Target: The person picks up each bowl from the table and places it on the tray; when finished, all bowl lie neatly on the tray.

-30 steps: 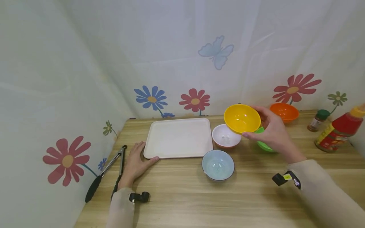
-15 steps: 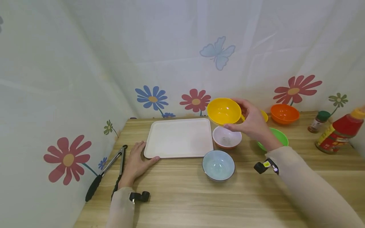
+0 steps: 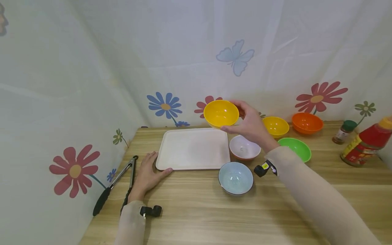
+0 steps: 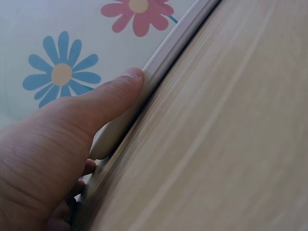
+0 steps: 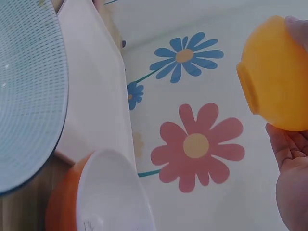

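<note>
Yellow bowl point(image 3: 221, 114) shifted leftward, pinched by right fingers point(image 3: 231, 129); left fingers point(image 4: 114, 95), apart, touch tray point(image 3: 194, 147)

The white rectangular tray point(image 3: 186, 149) lies on the wood-grain table point(image 3: 196, 214). Black-handled metal tongs point(image 3: 105, 194) lie left of the tray, the left hand point(image 3: 149, 175) between them. The round yellow bowl point(image 3: 221, 114), in the right hand point(image 3: 250, 124), is above the tray's rear-right corner. Right of the tray stands the round white-and-orange bowl point(image 3: 244, 148), behind the round pale-blue bowl point(image 3: 235, 178). Farther right: the round green bowl point(image 3: 297, 149); behind it, the second yellow bowl point(image 3: 275, 127) and the round orange bowl point(image 3: 307, 123). Rightmost: the green-capped jar point(image 3: 342, 133), then the red yellow-capped bottle point(image 3: 365, 146).
</note>
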`<state>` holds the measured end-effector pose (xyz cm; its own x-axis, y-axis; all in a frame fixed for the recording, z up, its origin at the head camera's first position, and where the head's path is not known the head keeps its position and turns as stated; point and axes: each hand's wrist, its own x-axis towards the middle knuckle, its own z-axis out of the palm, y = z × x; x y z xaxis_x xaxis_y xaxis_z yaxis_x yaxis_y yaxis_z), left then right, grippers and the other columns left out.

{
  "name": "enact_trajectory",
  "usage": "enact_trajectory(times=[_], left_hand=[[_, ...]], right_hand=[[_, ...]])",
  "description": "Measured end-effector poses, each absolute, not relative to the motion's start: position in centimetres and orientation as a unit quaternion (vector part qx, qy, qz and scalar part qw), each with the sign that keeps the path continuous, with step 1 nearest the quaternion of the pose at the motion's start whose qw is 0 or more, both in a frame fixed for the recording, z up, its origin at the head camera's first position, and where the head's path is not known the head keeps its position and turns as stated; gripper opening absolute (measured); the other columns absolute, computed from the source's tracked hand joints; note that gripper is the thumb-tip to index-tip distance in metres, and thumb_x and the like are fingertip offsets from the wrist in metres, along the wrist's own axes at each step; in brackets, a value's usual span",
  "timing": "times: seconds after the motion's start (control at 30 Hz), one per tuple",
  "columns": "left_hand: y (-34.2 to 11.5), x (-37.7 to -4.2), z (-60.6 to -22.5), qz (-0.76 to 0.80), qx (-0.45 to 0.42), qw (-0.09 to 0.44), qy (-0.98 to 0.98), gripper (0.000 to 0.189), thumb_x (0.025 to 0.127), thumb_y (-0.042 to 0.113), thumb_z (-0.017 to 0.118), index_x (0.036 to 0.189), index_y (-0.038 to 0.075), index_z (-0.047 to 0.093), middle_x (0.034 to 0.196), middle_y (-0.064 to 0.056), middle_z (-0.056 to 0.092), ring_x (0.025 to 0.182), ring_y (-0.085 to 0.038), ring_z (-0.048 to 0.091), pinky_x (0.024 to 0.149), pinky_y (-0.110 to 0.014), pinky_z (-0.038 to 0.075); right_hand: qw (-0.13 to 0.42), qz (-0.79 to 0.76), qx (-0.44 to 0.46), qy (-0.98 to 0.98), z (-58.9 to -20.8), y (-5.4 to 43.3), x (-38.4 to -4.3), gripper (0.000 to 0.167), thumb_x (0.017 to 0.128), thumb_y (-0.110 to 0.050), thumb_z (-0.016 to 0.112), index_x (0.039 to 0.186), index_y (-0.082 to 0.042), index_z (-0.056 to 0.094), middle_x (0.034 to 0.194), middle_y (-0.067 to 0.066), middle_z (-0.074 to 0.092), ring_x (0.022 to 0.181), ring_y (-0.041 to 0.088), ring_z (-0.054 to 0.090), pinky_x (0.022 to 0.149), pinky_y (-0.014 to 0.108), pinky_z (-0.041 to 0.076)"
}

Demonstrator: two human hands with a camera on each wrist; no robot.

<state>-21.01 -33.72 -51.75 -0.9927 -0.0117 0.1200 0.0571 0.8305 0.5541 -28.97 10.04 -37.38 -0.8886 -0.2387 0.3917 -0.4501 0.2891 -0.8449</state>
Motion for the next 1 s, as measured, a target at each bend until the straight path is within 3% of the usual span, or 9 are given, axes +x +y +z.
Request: enact_trajectory(times=[0.4, 0.67, 1.0], left_hand=[[-33.5, -21.2, -51.8, -0.288, -0.013, 0.055, -0.956, 0.11, 0.091, 0.066, 0.086, 0.17, 0.004, 0.041, 0.179, -0.024, 0.031, 0.17, -0.047, 0.016, 0.135, -0.072, 0.02], [-33.6, -21.1, -51.4, -0.291, -0.01, 0.053, -0.955, 0.11, 0.091, 0.065, 0.086, 0.17, 0.003, 0.04, 0.18, -0.025, 0.031, 0.17, -0.047, 0.015, 0.136, -0.072, 0.019], [-33.6, -21.0, -51.3, -0.292, -0.009, 0.05, -0.955, 0.109, 0.092, 0.066, 0.085, 0.171, 0.003, 0.04, 0.18, -0.025, 0.03, 0.171, -0.047, 0.014, 0.136, -0.072, 0.017]], right_hand=[[0.076, 0.578, 0.218, -0.782, -37.2, 5.9, -30.8, 0.091, 0.085, -0.028, 0.101, 0.162, -0.019, 0.053, 0.156, -0.002, 0.06, 0.132, 0.019, 0.063, 0.119, 0.037, 0.057], [0.071, 0.603, 0.249, -0.755, -37.2, 2.5, -31.9, 0.087, 0.088, -0.021, 0.099, 0.161, -0.013, 0.052, 0.156, 0.001, 0.057, 0.136, 0.02, 0.063, 0.119, 0.031, 0.054], [0.074, 0.6, 0.255, -0.755, -38.0, -1.0, -32.6, 0.085, 0.086, -0.031, 0.1, 0.157, -0.016, 0.054, 0.149, 0.0, 0.063, 0.128, 0.016, 0.066, 0.115, 0.027, 0.057]])
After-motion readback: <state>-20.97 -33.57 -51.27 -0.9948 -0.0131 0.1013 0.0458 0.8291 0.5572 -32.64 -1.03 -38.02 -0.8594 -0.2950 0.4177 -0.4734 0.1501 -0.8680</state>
